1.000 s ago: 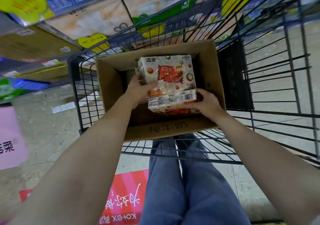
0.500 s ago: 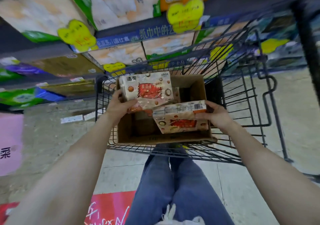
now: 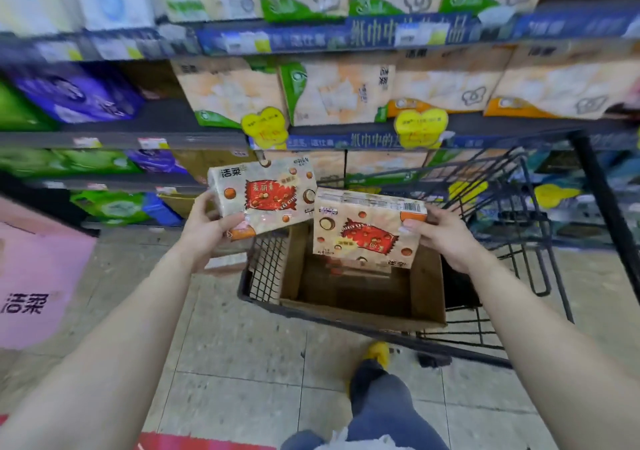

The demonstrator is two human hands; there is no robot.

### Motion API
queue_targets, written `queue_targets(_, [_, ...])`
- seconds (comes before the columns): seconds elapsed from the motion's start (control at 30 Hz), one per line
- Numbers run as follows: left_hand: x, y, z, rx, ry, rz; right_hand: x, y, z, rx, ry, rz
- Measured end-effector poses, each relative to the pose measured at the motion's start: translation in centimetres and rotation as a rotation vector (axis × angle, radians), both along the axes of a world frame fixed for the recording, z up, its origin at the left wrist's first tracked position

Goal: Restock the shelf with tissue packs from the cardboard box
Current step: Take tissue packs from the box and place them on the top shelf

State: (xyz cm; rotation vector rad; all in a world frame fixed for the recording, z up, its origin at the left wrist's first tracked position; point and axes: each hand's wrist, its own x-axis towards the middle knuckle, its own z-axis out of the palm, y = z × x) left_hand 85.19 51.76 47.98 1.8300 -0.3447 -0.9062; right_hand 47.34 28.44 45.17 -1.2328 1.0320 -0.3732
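My left hand point(image 3: 207, 225) grips a cream tissue pack with a red label point(image 3: 265, 196), raised above the left edge of the cart. My right hand point(image 3: 441, 238) grips a second, matching tissue pack point(image 3: 367, 229), turned upside down, over the open cardboard box point(image 3: 427, 287). The box sits in the black wire cart point(image 3: 540, 228); at least one more pack shows faintly at its bottom. The shelf point(image 3: 207, 139) stands ahead, its tiers filled with tissue packages.
Yellow price tags point(image 3: 265, 127) hang from the shelf edges. A pink display board point(image 3: 36, 276) stands at the left. My legs and a yellow shoe point(image 3: 377, 352) are on the tiled floor beside the cart. A red floor sticker point(image 3: 204, 442) lies at the bottom.
Both hands have lifted the two packs out of the box and apart, the left pack going up and left. The view has tilted up from the box to the shelves.
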Motion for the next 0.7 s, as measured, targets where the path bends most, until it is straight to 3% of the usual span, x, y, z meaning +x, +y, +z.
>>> queue_targets(0.4, [6.0, 18.7, 9.5, -0.27, -0.068, 0.138, 8.4, 11.9, 14.2, -0.204, -0.117, 0.085])
queue_targets(0.7, [10.5, 26.1, 15.8, -0.403, -0.14, 0.197, 16.0, 15.7, 22.8, -0.315, -0.186, 0.105])
